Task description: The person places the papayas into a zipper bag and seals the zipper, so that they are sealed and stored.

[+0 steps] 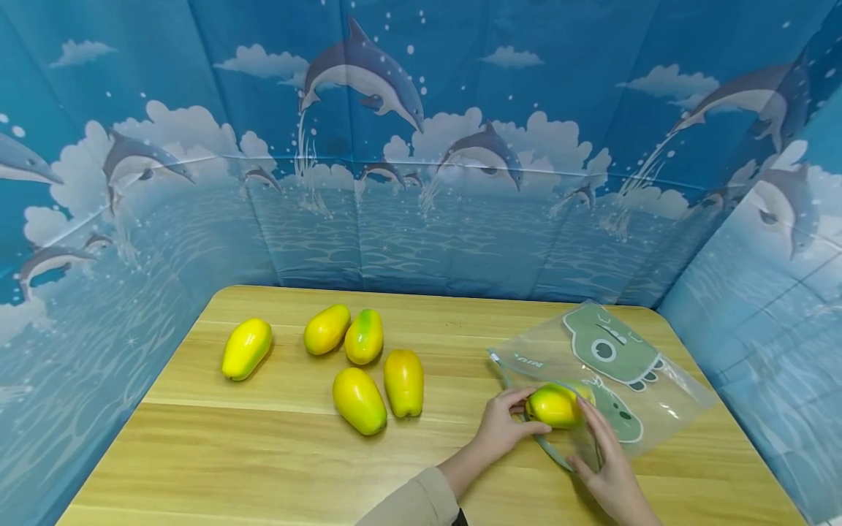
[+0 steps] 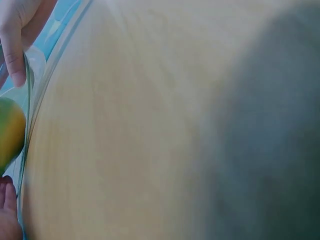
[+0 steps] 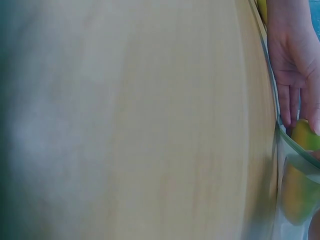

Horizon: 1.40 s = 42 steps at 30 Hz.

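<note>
A yellow-green papaya (image 1: 552,405) lies partly inside the mouth of a clear zip bag (image 1: 684,394) printed with green cartoon shapes. My left hand (image 1: 500,427) holds the papaya's near end between thumb and fingers. The bag's green-edged opening runs beside that hand. On the other side, my right hand (image 1: 612,475) grips the bag by its opening, its fingers along the papaya's far side. In the right wrist view, the papaya (image 3: 297,197) shows through the clear film below the left hand (image 3: 295,55). The left wrist view has the right hand (image 2: 17,45) at the bag's edge.
Several more papayas lie to the left on the wooden table (image 1: 263,467): one papaya (image 1: 246,349) stands apart, while others, such as the papaya (image 1: 359,400), form a loose group. A blue dolphin-print curtain (image 1: 421,197) hangs behind the table and along its sides.
</note>
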Each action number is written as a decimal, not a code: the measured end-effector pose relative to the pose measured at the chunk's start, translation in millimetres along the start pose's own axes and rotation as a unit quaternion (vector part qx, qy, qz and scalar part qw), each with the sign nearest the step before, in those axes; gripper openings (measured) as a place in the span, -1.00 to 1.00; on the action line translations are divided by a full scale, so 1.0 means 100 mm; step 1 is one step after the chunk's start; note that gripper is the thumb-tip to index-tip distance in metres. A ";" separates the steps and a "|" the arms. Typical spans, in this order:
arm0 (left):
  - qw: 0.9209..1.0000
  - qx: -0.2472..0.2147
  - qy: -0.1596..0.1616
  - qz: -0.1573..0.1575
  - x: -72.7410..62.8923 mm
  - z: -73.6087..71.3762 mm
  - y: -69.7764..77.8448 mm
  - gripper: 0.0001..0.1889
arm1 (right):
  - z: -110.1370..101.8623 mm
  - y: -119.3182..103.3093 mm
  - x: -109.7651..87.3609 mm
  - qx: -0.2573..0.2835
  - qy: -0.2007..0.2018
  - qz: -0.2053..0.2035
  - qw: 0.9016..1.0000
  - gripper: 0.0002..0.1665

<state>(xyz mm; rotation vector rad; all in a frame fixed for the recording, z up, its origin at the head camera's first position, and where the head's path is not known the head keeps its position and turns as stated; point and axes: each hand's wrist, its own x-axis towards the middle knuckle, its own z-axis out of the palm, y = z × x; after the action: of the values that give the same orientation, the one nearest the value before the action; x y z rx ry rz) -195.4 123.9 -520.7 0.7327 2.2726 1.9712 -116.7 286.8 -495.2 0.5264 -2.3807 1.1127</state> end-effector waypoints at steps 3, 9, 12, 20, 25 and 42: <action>0.999 0.029 0.005 0.016 0.01 0.02 0.02 -0.41 | 0.00 0.00 0.00 0.007 -0.001 -0.004 1.000 0.24; 0.997 0.070 0.013 0.016 0.04 0.04 0.08 -0.42 | 0.00 0.01 0.01 0.016 0.000 -0.012 1.000 0.23; 0.997 0.079 0.020 -0.005 0.05 0.06 0.10 -0.41 | -0.01 0.01 0.01 0.017 0.000 -0.011 1.000 0.24; 0.996 0.076 0.047 -0.030 0.06 0.13 0.11 -0.43 | 0.00 0.02 0.01 0.027 -0.003 -0.019 0.999 0.21; 0.994 0.082 0.066 -0.022 0.06 0.17 0.13 -0.42 | 0.00 0.03 0.01 0.030 -0.005 -0.024 0.999 0.20; 0.995 0.073 0.063 -0.028 0.05 0.18 0.15 -0.50 | 0.01 0.03 0.01 0.039 -0.004 -0.031 0.999 0.20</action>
<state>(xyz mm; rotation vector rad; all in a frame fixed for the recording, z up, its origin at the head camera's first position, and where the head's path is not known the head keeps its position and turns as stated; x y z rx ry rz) -189.4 143.3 -508.5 0.5609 2.5019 1.8949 -119.5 288.3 -496.9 0.6278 -2.3186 1.1830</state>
